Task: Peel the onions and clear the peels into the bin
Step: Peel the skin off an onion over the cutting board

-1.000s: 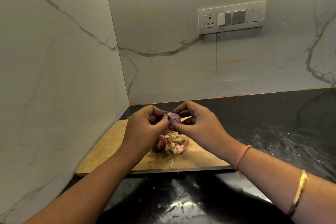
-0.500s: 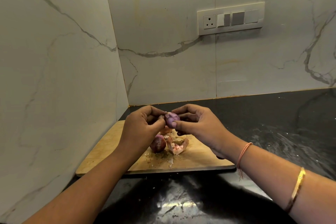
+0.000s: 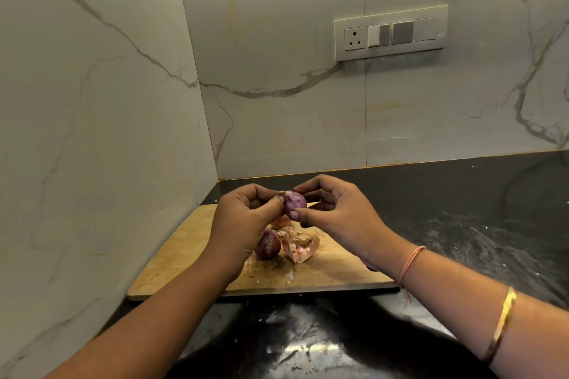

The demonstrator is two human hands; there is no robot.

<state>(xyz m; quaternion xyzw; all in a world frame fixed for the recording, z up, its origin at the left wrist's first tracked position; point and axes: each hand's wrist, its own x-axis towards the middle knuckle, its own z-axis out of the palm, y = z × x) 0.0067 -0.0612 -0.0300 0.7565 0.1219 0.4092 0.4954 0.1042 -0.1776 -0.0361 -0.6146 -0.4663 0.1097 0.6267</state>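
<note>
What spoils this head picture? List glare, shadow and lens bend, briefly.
Head view: a bright glare patch sits on the black counter near the bottom edge. The wide lens bows the wall corner and tilts the switch plate. Soft shadow falls on the cutting board under the left hand and right hand. The onion they pinch looks slightly soft, yet readable.
</note>
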